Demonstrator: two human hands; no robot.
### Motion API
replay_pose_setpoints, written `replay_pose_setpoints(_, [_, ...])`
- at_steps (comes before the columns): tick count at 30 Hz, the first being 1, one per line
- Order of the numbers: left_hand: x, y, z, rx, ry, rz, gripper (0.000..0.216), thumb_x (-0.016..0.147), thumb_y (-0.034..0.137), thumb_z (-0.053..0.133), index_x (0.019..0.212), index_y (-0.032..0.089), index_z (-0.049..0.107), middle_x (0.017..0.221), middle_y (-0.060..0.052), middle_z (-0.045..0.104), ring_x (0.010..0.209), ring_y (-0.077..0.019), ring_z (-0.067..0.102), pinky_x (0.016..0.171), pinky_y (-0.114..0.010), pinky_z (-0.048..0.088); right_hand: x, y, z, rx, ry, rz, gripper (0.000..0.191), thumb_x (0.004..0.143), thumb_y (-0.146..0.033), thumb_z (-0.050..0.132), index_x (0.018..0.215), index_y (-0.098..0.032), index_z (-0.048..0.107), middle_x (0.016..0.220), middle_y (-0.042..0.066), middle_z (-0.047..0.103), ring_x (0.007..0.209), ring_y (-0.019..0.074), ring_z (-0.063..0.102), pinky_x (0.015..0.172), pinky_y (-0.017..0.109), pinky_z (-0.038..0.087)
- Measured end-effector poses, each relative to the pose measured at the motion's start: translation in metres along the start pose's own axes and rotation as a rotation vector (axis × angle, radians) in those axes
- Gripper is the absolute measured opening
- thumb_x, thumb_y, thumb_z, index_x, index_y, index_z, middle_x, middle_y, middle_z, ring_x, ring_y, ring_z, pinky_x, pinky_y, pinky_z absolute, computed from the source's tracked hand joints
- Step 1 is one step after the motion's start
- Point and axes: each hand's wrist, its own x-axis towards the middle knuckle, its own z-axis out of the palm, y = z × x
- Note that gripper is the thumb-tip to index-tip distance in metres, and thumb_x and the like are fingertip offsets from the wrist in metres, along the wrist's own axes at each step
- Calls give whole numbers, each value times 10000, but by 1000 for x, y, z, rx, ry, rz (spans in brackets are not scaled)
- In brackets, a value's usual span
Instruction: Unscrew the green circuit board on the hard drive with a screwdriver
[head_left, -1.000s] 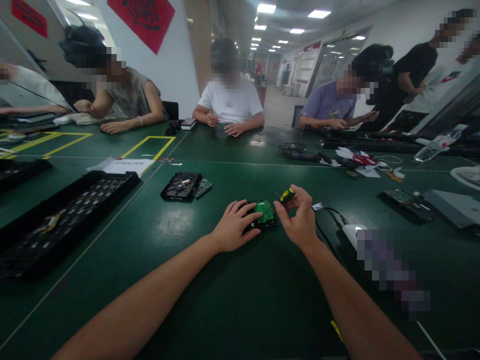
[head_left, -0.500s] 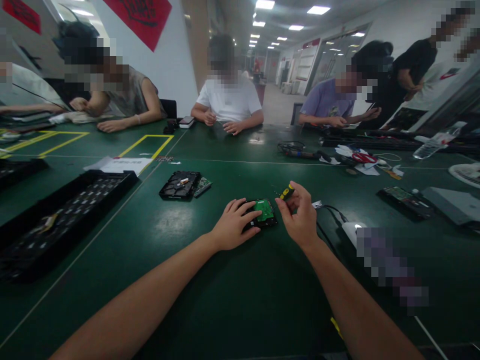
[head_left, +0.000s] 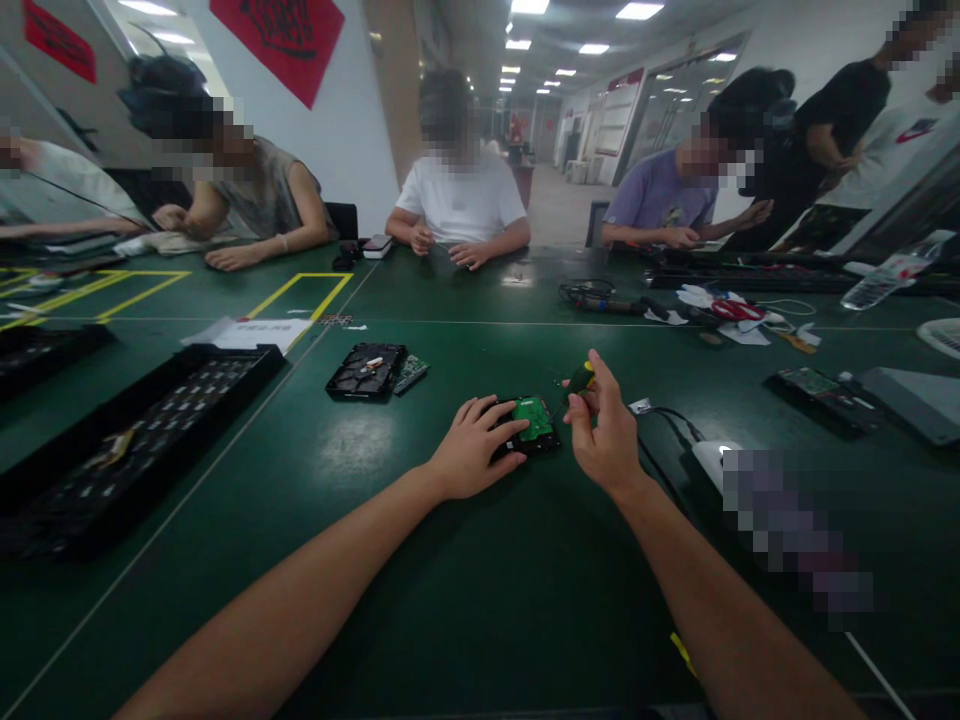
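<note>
A small black hard drive with a green circuit board [head_left: 534, 422] on top lies on the green table [head_left: 465, 590] in front of me. My left hand [head_left: 471, 447] rests on its left side, fingers curled over it and holding it down. My right hand [head_left: 604, 430] is just right of the drive, fingers pinched round a small screwdriver with a yellow and black handle [head_left: 581, 379], held above the board's far right corner. The tool's tip is too small to make out.
A second opened hard drive [head_left: 366, 370] with a loose board lies further left. Long black trays [head_left: 127, 435] sit at the left. A black cable [head_left: 664, 425] and a white device [head_left: 716, 458] lie to the right. Several people sit around the table's far side.
My right hand has turned the screwdriver and shifted slightly right and up. My left hand stays on the drive.
</note>
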Motion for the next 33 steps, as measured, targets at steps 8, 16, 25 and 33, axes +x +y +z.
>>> replay_pose_setpoints(8, [0,-1,-1,-3,-9,4,576,1033,543,640,1564,331,563,1658,-83,483,1565,-413,349,1273,-685,285,-1,4,1,5,47,12,663,1060,-325,604,1670,-307,345,1415,147,692,986,271,779,895,522,697])
replay_pose_setpoints(16, [1,2,-1,-9,5,-2,563,1024,530,658,1547,338,580,1647,-80,500,1552,-411,370,1268,-689,291,-1,3,-1,-35,45,-19,650,1058,-321,605,1663,-317,368,1477,144,660,1161,311,754,949,531,683])
replay_pose_setpoints(25, [1,1,0,4,4,2,567,1032,532,648,1556,328,574,1653,-79,490,1559,-404,361,1274,-678,288,-1,0,-1,-22,46,-12,659,1058,-295,600,1672,-327,363,1468,136,667,1260,338,717,998,577,663])
replay_pose_setpoints(33, [1,1,-1,-10,6,3,568,1028,528,656,1555,335,571,1647,-85,497,1558,-405,366,1270,-685,291,0,0,-2,-9,-11,-14,647,1078,-305,543,1687,-339,329,1453,124,679,1187,317,747,972,558,673])
